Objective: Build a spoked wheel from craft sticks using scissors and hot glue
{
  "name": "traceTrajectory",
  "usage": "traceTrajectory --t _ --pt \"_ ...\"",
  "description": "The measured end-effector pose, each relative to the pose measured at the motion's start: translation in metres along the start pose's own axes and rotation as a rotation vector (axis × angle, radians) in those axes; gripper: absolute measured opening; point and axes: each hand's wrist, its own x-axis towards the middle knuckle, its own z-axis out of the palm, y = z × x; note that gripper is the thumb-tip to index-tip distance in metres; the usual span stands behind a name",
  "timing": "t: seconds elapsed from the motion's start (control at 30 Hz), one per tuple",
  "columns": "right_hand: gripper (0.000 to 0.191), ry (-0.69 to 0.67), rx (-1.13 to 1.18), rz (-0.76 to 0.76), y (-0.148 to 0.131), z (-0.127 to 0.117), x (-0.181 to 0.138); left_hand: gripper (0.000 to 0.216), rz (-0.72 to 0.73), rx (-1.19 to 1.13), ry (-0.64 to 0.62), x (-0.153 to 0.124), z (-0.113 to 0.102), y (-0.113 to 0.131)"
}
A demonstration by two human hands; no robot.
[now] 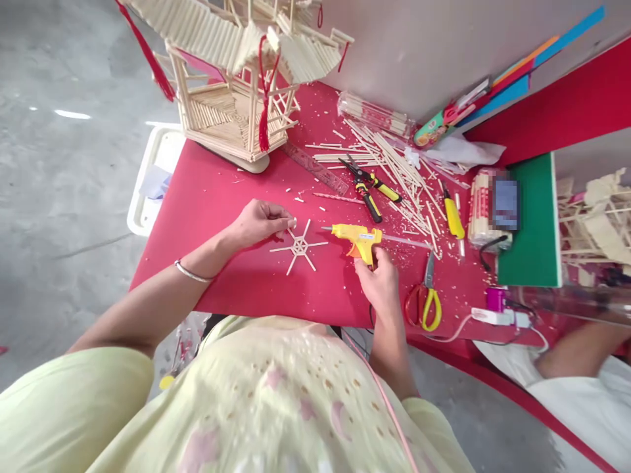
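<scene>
A star of thin wooden sticks, six arms around a small hexagon, lies flat on the red table. Just above its upper left arm, my left hand pinches a short pale piece of stick; whether this touches the star I cannot tell. My right hand is wrapped around the handle of a yellow hot glue gun. Its nozzle points left toward the star, and a clear glue stick sticks out of its back.
A stick-built pavilion with red tassels stands at the back left. Pliers, a ruler, loose sticks, a yellow utility knife and scissors lie behind and to the right. Another person's arm is at far right.
</scene>
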Motion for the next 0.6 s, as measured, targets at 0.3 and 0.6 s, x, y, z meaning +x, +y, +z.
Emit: traceTrajectory --t 0.3,0.6 --pt "0.024 -0.038 -0.283 -0.454 -0.052 -0.002 -0.021 0.030 0.188 0.233 0.038 0.003 0.003 -0.011" --pt "0.033 -0.170 -0.295 -0.526 -0.076 -0.005 -0.018 0.030 0.217 0.169 0.141 0.010 0.007 -0.018"
